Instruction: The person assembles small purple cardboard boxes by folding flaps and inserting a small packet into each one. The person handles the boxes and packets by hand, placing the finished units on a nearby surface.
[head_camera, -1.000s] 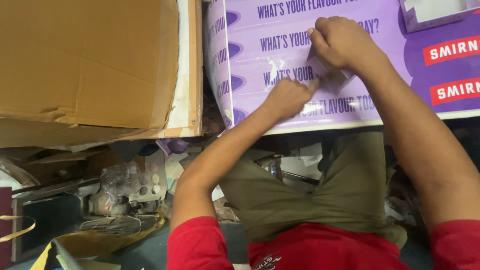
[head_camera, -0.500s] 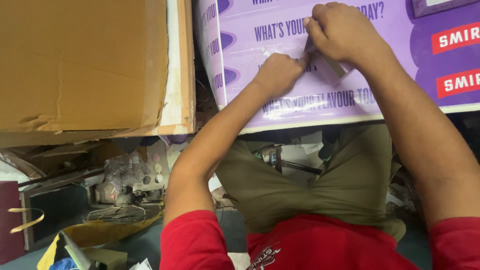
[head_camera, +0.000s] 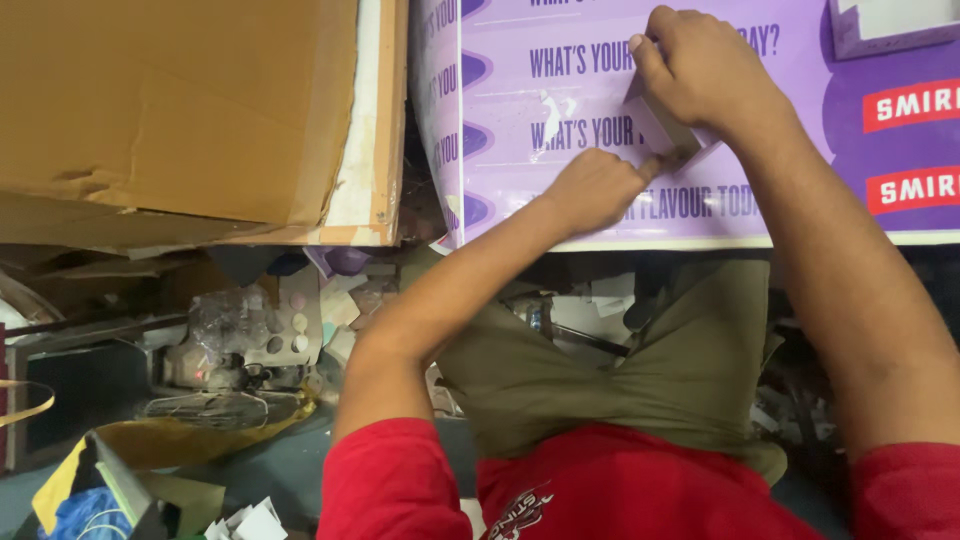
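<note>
**Scraping a patch on the purple printed board, mid-stroke**

Largest item: purple printed board (head_camera: 800, 120), lying flat across the top right of the view, its near white edge above the person's knees. Rows of pale lettering run along it. A torn white scuff (head_camera: 548, 112) shows on the print, left of the hands.

To its left: brown cardboard sheet (head_camera: 170, 100) on a white-edged panel, well apart from the hands. Below that, floor clutter with a small fan (head_camera: 225, 405) and scraps of paper.

Right hand (head_camera: 705, 75): fingers closed around a small flat grey block (head_camera: 662, 130), held tilted, its lower corner touching the board surface.

Left hand (head_camera: 590, 190): curled into a loose fist, forefinger extended, tip pressing the board just beside the block's lower corner. It holds nothing.

Step in hand, as judged: working the block's edge along the print at one spot while the left finger pins or picks at the surface there. The next move likely calls for steady downward pressure on the block and a short, controlled stroke, so the print tears no further.

Versus the earlier frame: the board sits a little higher and further right in view; both hands remain on the same line of lettering, and the left hand has closed in toward the block.
</note>
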